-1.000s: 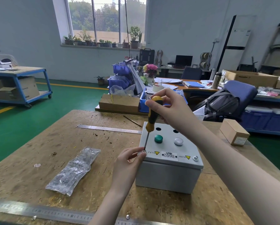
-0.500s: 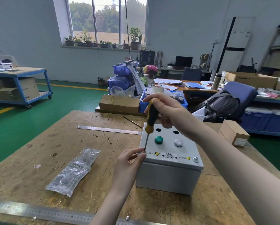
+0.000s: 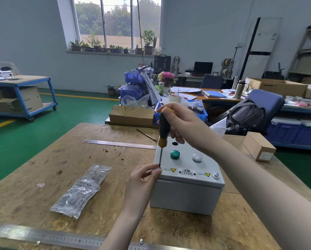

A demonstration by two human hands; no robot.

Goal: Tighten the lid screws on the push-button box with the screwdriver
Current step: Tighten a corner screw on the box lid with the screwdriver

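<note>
The workbench [image 3: 43, 159] carried the grey push-button box [image 3: 185, 193] at about four o'clock from its middle, square on the chipboard and in the same spot as a second earlier. Neither the bench nor the box had shifted over that second.

The right hand [image 3: 181, 121] came in from four o'clock and gripped the black-and-yellow handle of the screwdriver [image 3: 163, 132], fingers curled round its upper part. A second before, the fingers sat higher, over the yellow cap; half a second before, they were already lower, and here the knuckles had rolled further round the handle. I judged that to be a turn of the driver, so tightening was under way.

The left hand [image 3: 142, 181] reached up from six o'clock and pinched with its fingertips at the box's near-left corner, at eight o'clock on the lid, steadying the near-left screw [image 3: 159, 167] where the blade met it. It had held that pinch throughout.

The shaft stood nearly upright, tip seated on that screw all the while. The near-right screw [image 3: 216, 175], at four o'clock on the lid, was untouched; whether it was already tight could not be told. The far corners were hidden or too small to judge.

A plastic bag [image 3: 82, 190] lay at nine o'clock of the box, unmoved.
</note>
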